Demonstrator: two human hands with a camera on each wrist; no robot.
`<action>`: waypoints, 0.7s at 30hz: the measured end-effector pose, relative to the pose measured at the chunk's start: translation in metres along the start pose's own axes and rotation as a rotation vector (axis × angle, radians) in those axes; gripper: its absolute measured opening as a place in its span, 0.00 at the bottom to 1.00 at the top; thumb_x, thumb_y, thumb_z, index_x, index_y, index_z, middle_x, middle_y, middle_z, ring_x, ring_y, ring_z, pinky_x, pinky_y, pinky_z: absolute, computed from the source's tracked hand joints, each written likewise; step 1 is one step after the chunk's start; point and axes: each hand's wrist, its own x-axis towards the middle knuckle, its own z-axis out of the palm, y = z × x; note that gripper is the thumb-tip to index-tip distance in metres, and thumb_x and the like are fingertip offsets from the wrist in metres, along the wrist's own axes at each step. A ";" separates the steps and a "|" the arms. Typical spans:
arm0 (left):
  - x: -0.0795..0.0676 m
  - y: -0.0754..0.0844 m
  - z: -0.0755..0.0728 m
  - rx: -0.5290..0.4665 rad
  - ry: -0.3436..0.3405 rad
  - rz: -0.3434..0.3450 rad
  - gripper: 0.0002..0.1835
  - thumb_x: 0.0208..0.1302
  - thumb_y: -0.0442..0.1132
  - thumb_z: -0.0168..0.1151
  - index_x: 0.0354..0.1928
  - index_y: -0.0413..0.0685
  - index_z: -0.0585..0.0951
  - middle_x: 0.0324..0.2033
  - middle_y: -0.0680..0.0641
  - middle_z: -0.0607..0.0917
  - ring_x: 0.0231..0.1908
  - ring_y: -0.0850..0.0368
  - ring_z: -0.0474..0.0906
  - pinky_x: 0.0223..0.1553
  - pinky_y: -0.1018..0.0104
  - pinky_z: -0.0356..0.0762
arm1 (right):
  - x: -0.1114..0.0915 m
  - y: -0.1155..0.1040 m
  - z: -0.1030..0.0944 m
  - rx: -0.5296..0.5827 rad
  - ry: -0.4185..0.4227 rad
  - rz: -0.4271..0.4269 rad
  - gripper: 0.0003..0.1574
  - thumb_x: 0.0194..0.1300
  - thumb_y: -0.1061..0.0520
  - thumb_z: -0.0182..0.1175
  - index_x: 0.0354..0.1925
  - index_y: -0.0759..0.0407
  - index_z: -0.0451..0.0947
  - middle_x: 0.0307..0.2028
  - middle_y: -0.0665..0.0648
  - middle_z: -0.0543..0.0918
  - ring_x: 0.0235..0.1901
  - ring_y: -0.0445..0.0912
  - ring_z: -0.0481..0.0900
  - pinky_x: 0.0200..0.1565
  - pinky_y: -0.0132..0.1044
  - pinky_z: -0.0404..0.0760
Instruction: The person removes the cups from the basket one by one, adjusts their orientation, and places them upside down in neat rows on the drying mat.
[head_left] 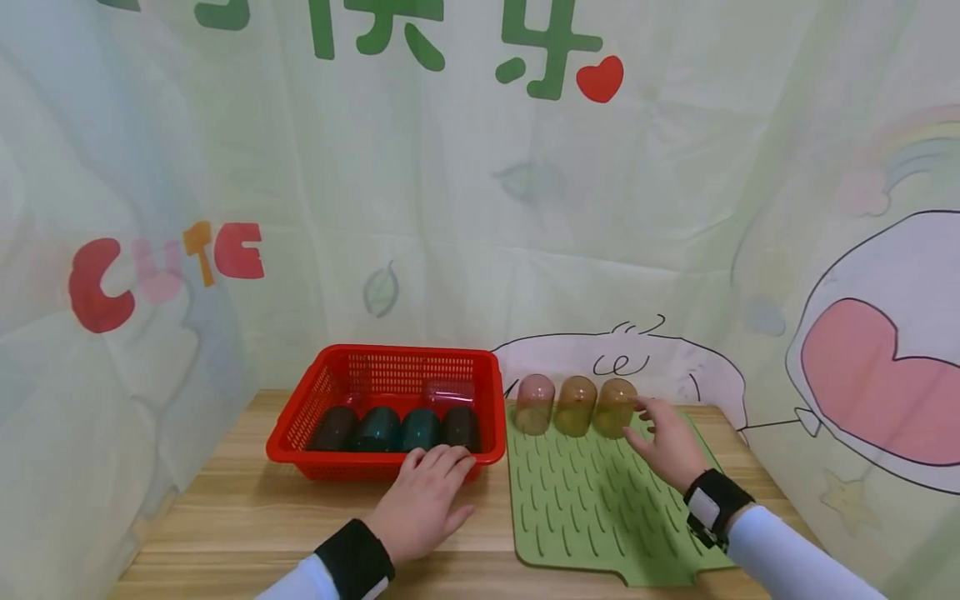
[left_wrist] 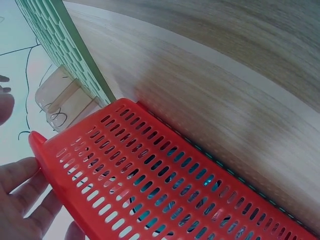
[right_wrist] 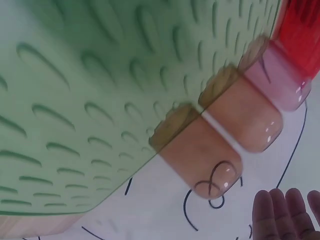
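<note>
Note the nearest amber cup (head_left: 613, 410), long axis upright, just beside the nearer right hand (head_left: 667, 446) at 10 o'clock, loosely spread and gripping nothing.

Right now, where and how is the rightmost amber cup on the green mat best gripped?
Probably grip the rightmost amber cup round its upper wall, coming from the right and slightly above. It stands dome-up, mouth down on the green mat, so the rim is a poor hold; a second amber cup sits close on its left, while the right hand is on the freer side.
</note>
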 end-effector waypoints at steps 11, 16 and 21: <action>0.001 0.000 -0.003 -0.003 -0.015 -0.005 0.37 0.62 0.59 0.69 0.70 0.53 0.74 0.67 0.50 0.76 0.66 0.47 0.69 0.68 0.39 0.66 | -0.048 -0.019 0.010 0.002 -0.092 -0.037 0.22 0.64 0.64 0.67 0.56 0.60 0.80 0.45 0.56 0.84 0.45 0.47 0.82 0.45 0.40 0.85; 0.001 0.000 -0.003 -0.006 -0.019 -0.008 0.37 0.63 0.59 0.68 0.70 0.53 0.73 0.67 0.50 0.76 0.66 0.47 0.69 0.68 0.39 0.66 | -0.069 -0.024 0.015 0.017 -0.180 -0.056 0.18 0.63 0.64 0.68 0.52 0.57 0.82 0.42 0.52 0.84 0.40 0.46 0.82 0.40 0.35 0.84; 0.001 -0.001 -0.002 -0.012 -0.025 -0.006 0.37 0.63 0.60 0.68 0.70 0.54 0.73 0.67 0.51 0.75 0.66 0.47 0.69 0.69 0.38 0.66 | -0.083 -0.019 0.025 0.049 -0.310 -0.100 0.12 0.64 0.61 0.68 0.47 0.56 0.83 0.41 0.51 0.83 0.37 0.42 0.79 0.36 0.34 0.81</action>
